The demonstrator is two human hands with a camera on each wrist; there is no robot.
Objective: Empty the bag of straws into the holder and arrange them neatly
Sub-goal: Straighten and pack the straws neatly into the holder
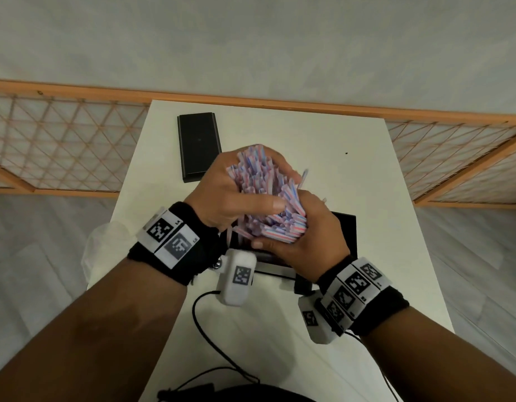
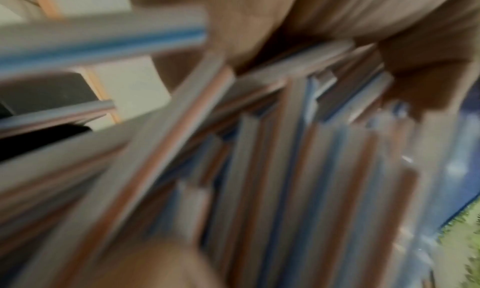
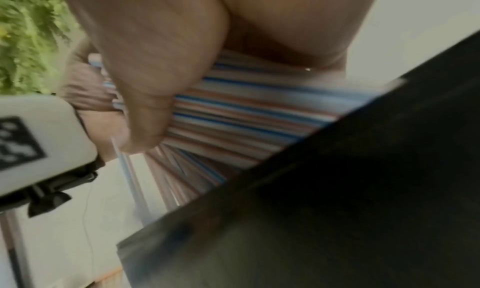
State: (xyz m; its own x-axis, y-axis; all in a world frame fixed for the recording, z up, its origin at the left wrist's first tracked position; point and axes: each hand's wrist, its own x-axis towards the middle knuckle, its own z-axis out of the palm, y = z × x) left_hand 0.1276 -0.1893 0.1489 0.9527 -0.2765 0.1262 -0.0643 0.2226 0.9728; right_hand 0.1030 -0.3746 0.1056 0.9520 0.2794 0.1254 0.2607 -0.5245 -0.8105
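Both hands are wrapping around a thick, untidy bundle of striped straws (image 1: 265, 195) above the white bench (image 1: 338, 158). The left hand (image 1: 230, 195) is curling over the bundle's upper part with its thumb pressing across the front, and the right hand (image 1: 303, 242) is cupping the lower part, its fingers (image 3: 145, 99) closing around the straws just above the black holder (image 1: 345, 227). The holder is sitting at the near middle of the bench, mostly hidden beneath the hands. Judging from the right wrist view, the lower ends of the straws are already reaching into the holder's opening, though how deep they are going cannot be told. The straws are looking fully out of their bag: a crumpled clear plastic bag (image 1: 97, 245) is lying at the bench's left edge, apparently empty. So the emptying is looking largely done, while the tidying is only getting under way; the tips are fanning out at uneven heights and a few strays are sticking out to the right. What is remaining, by this reading, is seating the bundle and evening it up. A flat black lid-like piece (image 1: 198, 146) is lying farther back on the bench.
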